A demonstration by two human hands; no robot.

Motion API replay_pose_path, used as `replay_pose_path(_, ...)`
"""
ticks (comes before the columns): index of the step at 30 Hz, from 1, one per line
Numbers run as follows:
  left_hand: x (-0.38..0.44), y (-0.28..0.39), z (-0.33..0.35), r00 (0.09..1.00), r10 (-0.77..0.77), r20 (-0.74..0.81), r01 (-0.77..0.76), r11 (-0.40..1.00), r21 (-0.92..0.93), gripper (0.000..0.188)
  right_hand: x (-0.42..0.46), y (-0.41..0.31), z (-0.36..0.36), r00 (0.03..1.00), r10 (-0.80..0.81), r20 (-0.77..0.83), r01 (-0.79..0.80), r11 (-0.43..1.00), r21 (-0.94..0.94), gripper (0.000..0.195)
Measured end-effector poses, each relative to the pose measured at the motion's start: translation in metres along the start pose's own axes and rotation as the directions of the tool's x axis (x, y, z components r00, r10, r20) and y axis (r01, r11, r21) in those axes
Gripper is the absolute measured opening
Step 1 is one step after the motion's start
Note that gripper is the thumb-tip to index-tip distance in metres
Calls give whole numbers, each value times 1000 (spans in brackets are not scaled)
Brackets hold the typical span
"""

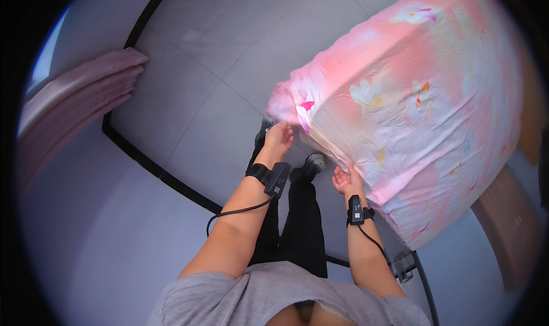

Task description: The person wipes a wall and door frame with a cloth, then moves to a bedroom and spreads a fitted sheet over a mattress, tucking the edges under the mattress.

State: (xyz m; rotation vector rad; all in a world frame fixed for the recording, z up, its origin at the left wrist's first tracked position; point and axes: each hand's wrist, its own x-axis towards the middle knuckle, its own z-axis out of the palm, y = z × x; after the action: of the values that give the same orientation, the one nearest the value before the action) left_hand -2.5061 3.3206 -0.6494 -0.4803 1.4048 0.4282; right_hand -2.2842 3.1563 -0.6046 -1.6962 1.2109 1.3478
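Note:
A pink and white floral bed cover (403, 111) lies over a bed on the right, its near edge hanging down with wrinkles along the side. My left hand (279, 138) is beside the corner of the cover, fingers curled; whether it pinches any cloth cannot be told. My right hand (348, 179) is at the lower edge of the cover, its fingertips touching the fabric, and a firm hold cannot be made out. Each wrist wears a black strapped device with a cable.
Grey floor tiles (206, 99) lie ahead and to the left, bordered by a black baseboard (171, 184). A pinkish curtain (85, 86) hangs at the left. A brown headboard-like panel (506, 227) stands at the right. A clear socket-like fitting (403, 268) is low near my right arm.

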Motion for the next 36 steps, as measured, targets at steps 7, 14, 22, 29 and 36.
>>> replay_pose_path(7, -26, -15, 30, 981, -53, 185, -7, 951, 309, 25, 4, 5, -10, 995, -22, 94, 22, 1000, 0, 34)
replay_pose_path(14, -26, -48, 37, 973, 141, 184, -203, 901, 384, 26, 25, 11, -71, 970, -128, 208, 95, 982, 162, 26)
replay_pose_path(22, -22, -64, 47, 934, 346, 90, -349, 828, 439, 28, 54, 17, -204, 963, -263, 62, 208, 868, 450, 31)
replay_pose_path(29, -16, -68, 42, 804, 579, 137, -579, 709, 404, 19, 59, -20, -239, 927, -355, 120, 200, 740, 643, 30)
replay_pose_path(36, -9, -61, 35, 719, 690, 81, -640, 613, 464, 17, 77, -40, -228, 983, -181, -10, 164, 869, 467, 25)
